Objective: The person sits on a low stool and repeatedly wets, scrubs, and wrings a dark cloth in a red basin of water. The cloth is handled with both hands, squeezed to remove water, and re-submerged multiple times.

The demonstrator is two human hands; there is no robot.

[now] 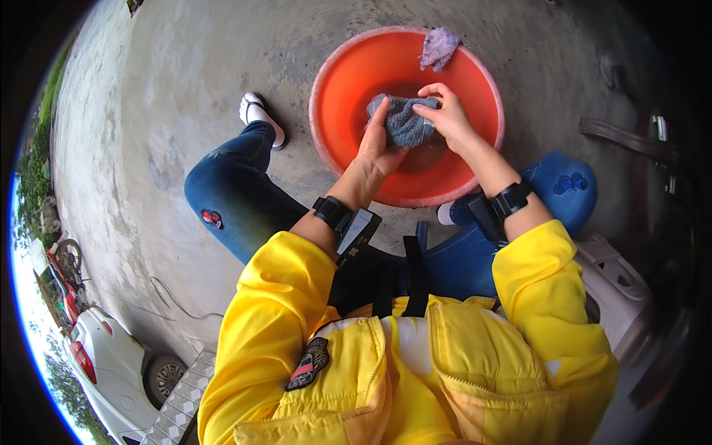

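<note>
Both my hands hold a grey-blue terry cloth (404,123) over the middle of a red plastic basin (356,67). My left hand (380,139) grips the cloth's left and lower side, with the thumb on top. At the cloth's upper right corner, my right hand (445,114) pinches the edge between thumb and index finger. Over the far right rim of the basin hangs a crumpled light purple cloth (439,49), touched by neither hand. The bottom of the basin is partly hidden by my hands and the cloth.
The basin stands on a concrete floor (183,100) between my legs. A plastic stool or chair (614,295) is at the right. A thin cable (178,300) lies on the floor at the left. Beyond it are a white car (111,361) and a red motorcycle (69,300).
</note>
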